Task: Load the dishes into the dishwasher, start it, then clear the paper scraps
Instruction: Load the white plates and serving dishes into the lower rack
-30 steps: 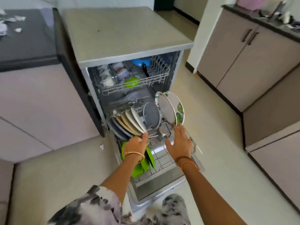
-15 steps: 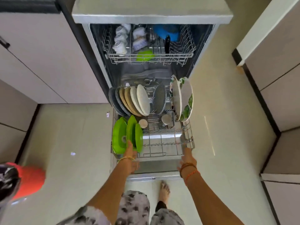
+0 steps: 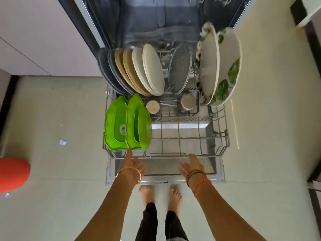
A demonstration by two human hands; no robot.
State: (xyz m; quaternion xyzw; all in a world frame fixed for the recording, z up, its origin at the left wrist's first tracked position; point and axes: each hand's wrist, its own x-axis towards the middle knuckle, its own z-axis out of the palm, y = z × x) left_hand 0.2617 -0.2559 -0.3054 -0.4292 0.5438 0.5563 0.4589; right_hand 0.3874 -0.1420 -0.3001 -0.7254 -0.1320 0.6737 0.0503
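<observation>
Head view, straight down over the open dishwasher (image 3: 111, 40). Loading looks basically done, so probably at the "push the rack in, shut the door" step before starting it.

Lower rack (image 3: 224, 140) pulled right out over the dropped door (image 3: 173, 168). Packed along the back: dark, tan and white plates (image 3: 139, 70) leaning in a row at left, a grey mesh-looking round thing (image 3: 180, 70) in the middle, two big leaf-print plates (image 3: 220, 66) upright at right. Green plates (image 3: 128, 126) standing at the front left corner, two small round lids or cups (image 3: 188, 101) behind the bare middle section.

Left hand (image 3: 133, 165) released, fingers loose, index tip just touching the rack's front rail below the green plates. Right hand (image 3: 192, 165) also released, palm up, fingertips at the front rail, gripping nothing.

Next move, at a guess: press evenly on that front rail with both hands so the rack rolls in straight, then swing the door up. Leaf plates stick up tall and hang a bit past the right rack edge, so worth watching them against the tub wall and whatever sits above, out of view here.

Room-wise: bare feet (image 3: 160, 193) right at the door's front lip, so a step back needed before lifting it. Cabinet fronts close on the left, open floor (image 3: 260, 153) on the right. Paper scrap (image 3: 62, 142) on the floor at left, not yet cleared, near something orange (image 3: 13, 174) at the frame edge.
</observation>
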